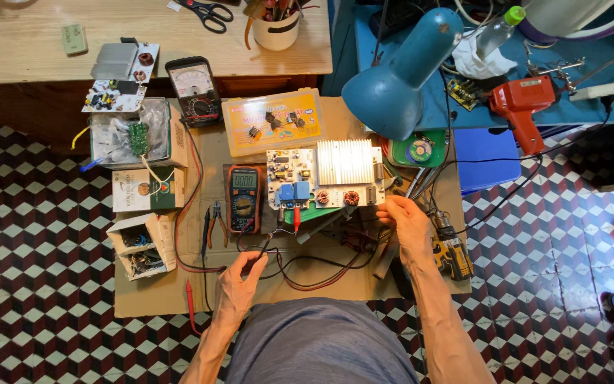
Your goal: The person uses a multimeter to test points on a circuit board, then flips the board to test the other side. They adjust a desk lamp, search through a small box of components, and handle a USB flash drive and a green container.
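A: How was the step in hand best carried out, judging by what was seen?

B: Nearest the person, the left hand [239, 281] was seen on the sheet of cardboard [143, 302], its fingers pinched on the thin black probe lead [264, 249]. The lead was best kept slack and clear of the tangle of red and black wires [321, 274], so that the tip could be steadied on one point only. The right hand [403, 220] was laid against the lower right edge of the circuit board [307, 186], the fingers curled on that edge; whether anything small was gripped there could not be told. The board, it was judged, ought to be held flat and still while it was probed, and the finned heat sink [346, 161] left untouched.

A: And the meter?

B: The orange-edged digital multimeter [244, 198] was lain just left of the board, well placed for reading.

A: What of the containers, from near to far?

B: At the left, an opened small carton [140, 245] was filled with dark parts that could not be made out. Beyond it a closed white and green box [147, 190] was set, and above that a clear plastic bag [126, 135] with a green board inside. A flat yellow parts case [273, 122] with small black components was placed behind the board. Farthest off, on the wooden desk [37, 43], a white cup [276, 32] was stuffed with tools
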